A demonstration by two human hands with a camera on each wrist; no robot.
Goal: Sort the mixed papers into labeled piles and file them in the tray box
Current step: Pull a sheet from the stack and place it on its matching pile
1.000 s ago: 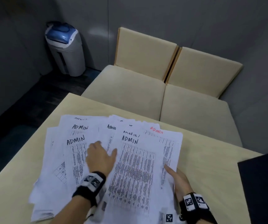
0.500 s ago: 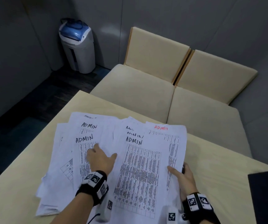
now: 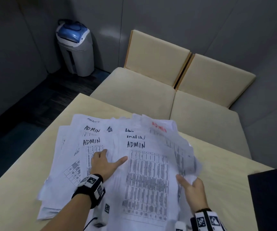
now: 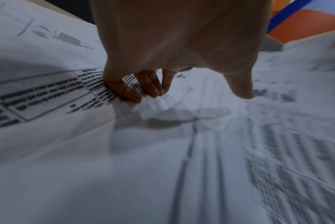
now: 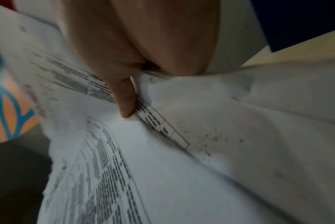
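A fanned spread of white printed papers (image 3: pixel 144 172), most headed ADMIN in black and one in red (image 3: pixel 159 127), covers the beige table (image 3: pixel 221 165). My left hand (image 3: pixel 106 162) rests on the middle of the spread. Its bent fingertips (image 4: pixel 132 94) press into a rumpled sheet and the thumb (image 4: pixel 241 91) is stretched out to the right. My right hand (image 3: pixel 191 185) grips the right edge of several sheets, thumb (image 5: pixel 126 103) on top and fingers hidden beneath. Those sheets lift off the table and look blurred.
A dark flat object (image 3: pixel 271 197) lies at the table's right corner. Two beige seat cushions (image 3: pixel 134 90) stand beyond the far table edge. A grey bin with a blue lid (image 3: pixel 75 47) stands on the floor at the back left.
My right hand has raised the right side of the spread, and those sheets now curl up and blur. The left hand stays on the papers, thumb spread wider.
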